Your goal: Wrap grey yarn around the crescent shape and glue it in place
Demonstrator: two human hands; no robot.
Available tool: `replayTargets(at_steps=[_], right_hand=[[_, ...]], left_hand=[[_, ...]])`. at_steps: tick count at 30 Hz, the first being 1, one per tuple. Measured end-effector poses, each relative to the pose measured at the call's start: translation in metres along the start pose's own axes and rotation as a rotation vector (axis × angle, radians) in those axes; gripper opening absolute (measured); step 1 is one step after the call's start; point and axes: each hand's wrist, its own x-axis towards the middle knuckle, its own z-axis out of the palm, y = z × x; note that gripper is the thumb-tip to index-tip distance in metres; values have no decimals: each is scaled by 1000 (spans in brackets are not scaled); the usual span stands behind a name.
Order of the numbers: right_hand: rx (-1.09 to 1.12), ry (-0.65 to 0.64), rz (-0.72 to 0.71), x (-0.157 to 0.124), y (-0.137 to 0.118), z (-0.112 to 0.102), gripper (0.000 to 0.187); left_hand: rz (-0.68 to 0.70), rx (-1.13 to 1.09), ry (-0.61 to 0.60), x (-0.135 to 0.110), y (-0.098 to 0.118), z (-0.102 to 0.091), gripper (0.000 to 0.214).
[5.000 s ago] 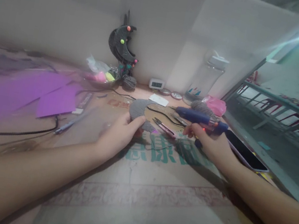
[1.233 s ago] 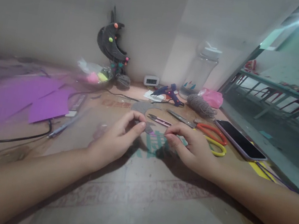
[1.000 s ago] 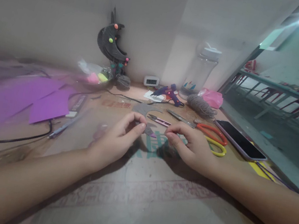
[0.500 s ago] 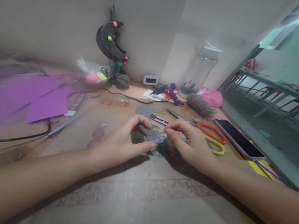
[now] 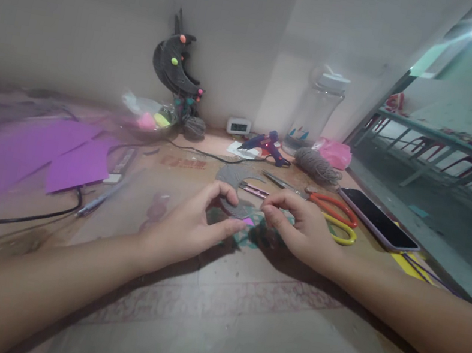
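My left hand (image 5: 191,220) grips a small curved piece wrapped in grey yarn (image 5: 237,208) between thumb and fingers. A bit of purple paper (image 5: 249,221) shows at its end. To the right, my right hand (image 5: 304,228) is closed in a pinch near that end; anything between its fingertips is too fine to see. Just beyond the hands lies a grey yarn-covered crescent (image 5: 229,174). A pink utility knife (image 5: 254,190) rests beside it. Scissors with orange and yellow handles (image 5: 334,209) lie by my right hand.
Purple paper sheets (image 5: 77,167) and a pen (image 5: 99,201) lie left. At the back are a dark moon decoration (image 5: 173,65), a small clock (image 5: 238,126), a glue gun (image 5: 266,145) with a cord, a water bottle (image 5: 318,112) and grey yarn (image 5: 317,166). A phone (image 5: 379,220) lies right.
Both hands keep nearly the same pose. The yarn-wrapped piece in my left hand has tilted slightly, and its purple tip sits a little lower.
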Motion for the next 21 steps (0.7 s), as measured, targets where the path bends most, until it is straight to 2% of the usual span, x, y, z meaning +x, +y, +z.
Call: replayTargets(at_steps=[3,7,9,14,21], right_hand=[[18,15,-31,-2,-1,-1,12],[29,2,-160,-4,-1,-2,10],[18,-5,-181,-4,0,-3,11],[-3,33,-110,-3,3,-1,10],[18,10,-42,-3,1,0,12]], left_hand=[[-5,0,-8,0,1,0,25],[-1,5,17,0,3,0,24],[24,3,34,0,3,0,24],[80,18,43,-1,2,0,23],[110,70,8,-5,1,-1,23]])
